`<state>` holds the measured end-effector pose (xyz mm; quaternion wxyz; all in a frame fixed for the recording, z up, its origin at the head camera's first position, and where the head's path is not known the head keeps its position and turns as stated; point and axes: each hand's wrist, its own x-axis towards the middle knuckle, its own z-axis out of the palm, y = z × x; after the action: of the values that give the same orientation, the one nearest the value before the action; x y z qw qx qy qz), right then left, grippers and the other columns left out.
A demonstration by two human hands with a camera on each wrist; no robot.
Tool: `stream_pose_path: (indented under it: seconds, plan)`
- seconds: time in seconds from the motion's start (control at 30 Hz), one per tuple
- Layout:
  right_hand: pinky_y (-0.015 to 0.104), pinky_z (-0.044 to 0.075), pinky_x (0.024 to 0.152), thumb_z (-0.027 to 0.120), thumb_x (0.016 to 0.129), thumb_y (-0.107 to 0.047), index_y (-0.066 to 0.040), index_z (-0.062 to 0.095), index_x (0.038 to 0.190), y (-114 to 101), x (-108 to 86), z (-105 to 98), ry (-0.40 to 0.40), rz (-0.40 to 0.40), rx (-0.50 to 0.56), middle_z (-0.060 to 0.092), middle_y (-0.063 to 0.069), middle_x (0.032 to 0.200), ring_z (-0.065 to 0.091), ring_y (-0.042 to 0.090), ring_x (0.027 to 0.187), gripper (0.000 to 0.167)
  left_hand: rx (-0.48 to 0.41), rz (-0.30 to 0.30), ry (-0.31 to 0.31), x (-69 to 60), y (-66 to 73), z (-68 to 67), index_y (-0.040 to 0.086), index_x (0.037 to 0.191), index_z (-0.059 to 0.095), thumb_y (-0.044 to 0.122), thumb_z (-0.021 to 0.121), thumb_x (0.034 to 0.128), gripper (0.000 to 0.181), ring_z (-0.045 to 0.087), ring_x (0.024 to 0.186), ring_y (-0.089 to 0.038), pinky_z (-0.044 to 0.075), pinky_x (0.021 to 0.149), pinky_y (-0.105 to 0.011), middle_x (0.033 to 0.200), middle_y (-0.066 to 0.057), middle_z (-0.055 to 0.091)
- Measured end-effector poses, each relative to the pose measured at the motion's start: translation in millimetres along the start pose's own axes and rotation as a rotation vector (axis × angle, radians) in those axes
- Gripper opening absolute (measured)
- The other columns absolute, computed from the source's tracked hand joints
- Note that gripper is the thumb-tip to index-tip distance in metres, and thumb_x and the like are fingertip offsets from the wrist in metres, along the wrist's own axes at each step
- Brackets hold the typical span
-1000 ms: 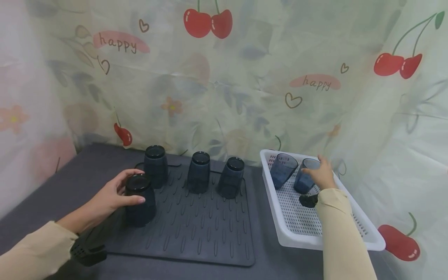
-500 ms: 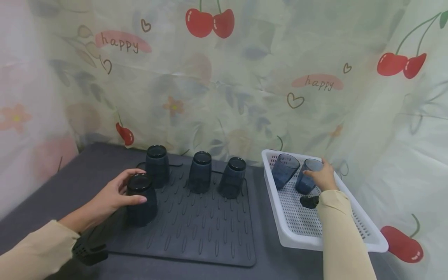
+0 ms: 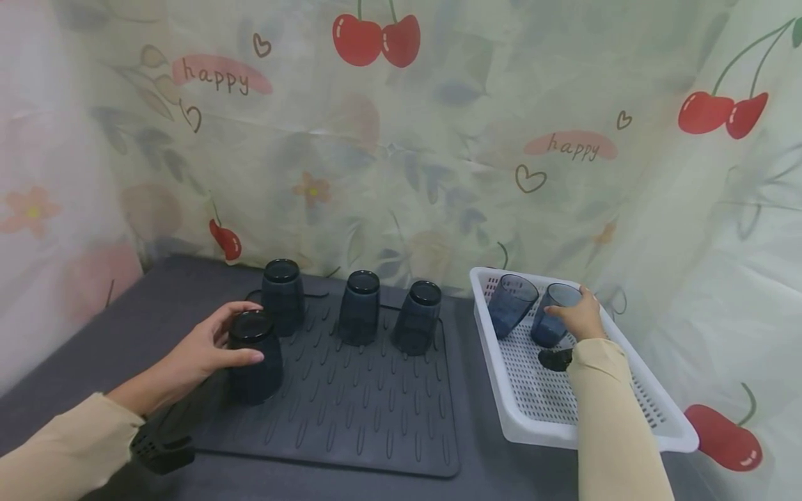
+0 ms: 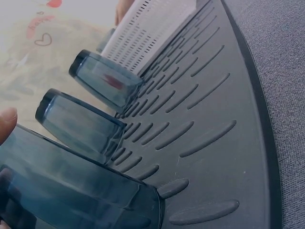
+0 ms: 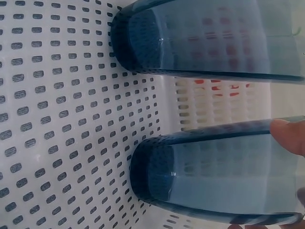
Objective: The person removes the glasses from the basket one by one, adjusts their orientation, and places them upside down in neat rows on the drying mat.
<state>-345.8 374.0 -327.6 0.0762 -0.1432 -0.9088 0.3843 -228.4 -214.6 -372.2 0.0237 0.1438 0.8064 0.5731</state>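
Note:
My left hand (image 3: 194, 351) grips an upside-down dark blue glass (image 3: 255, 369), thumb on the near side, at the left of the grey drying mat (image 3: 363, 417). In the left wrist view that glass (image 4: 81, 191) stands rim down on the mat. Three more upturned glasses stand along the back: one behind the gripped glass (image 3: 282, 299), a middle one (image 3: 359, 309) and a right one (image 3: 416, 320). Over the white basket (image 3: 501, 396), my right hand (image 3: 583, 316) pinches the rim of an upright glass (image 5: 224, 174). Beside it another glass (image 5: 209, 40) leans in the basket.
The basket stands right of the mat on a dark grey cloth (image 3: 282, 483). A patterned curtain (image 3: 426, 209) closes off the back and both sides. Black wrist straps show at the left wrist (image 3: 161, 449) and the right wrist (image 3: 554, 359).
Both hands keep their holds on the two glasses. The whole head view has shifted very slightly to the right; the glasses show no clear movement.

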Motion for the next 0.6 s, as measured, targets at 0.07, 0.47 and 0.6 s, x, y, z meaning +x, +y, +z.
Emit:
stream_pose_path:
  seconds: [0.07, 0.47, 0.6]
  plan:
    - [0.060, 0.020, 0.114, 0.064, 0.088, -0.015, 0.006, -0.004, 0.152, 0.1, 0.8, 0.5, 0.006, 0.004, 0.010, -0.001, 0.033, 0.156, 0.010, 0.050, 0.143, 0.095, 0.011, 0.004, 0.003, -0.2, -0.3, -0.2, 0.010, 0.145, 0.030, 0.020, 0.074, 0.0866, 0.074, 0.042, 0.128, -0.018, 0.041, 0.099, -0.038, 0.148, -0.012, 0.033]
    - [0.059, 0.021, 0.114, 0.066, 0.087, -0.016, 0.004, -0.004, 0.152, 0.7, 4.0, 0.0, -0.015, 0.036, 0.043, 0.002, 0.034, 0.156, 0.013, 0.050, 0.143, 0.098, 0.007, 0.008, 0.004, -0.8, -0.2, 0.1, 0.011, 0.144, 0.031, 0.020, 0.074, 0.0862, 0.074, 0.037, 0.134, -0.034, 0.040, 0.101, -0.049, 0.150, -0.015, 0.030]
    - [0.060, 0.025, 0.112, 0.067, 0.087, -0.018, 0.002, -0.003, 0.153, 0.4, 1.1, -1.5, -0.018, 0.051, 0.064, 0.006, 0.033, 0.156, 0.017, 0.051, 0.141, 0.099, -0.007, 0.006, 0.002, -0.7, 0.2, 0.6, 0.010, 0.145, 0.030, 0.020, 0.074, 0.0862, 0.074, 0.032, 0.137, -0.040, 0.034, 0.103, -0.058, 0.152, -0.017, 0.027]
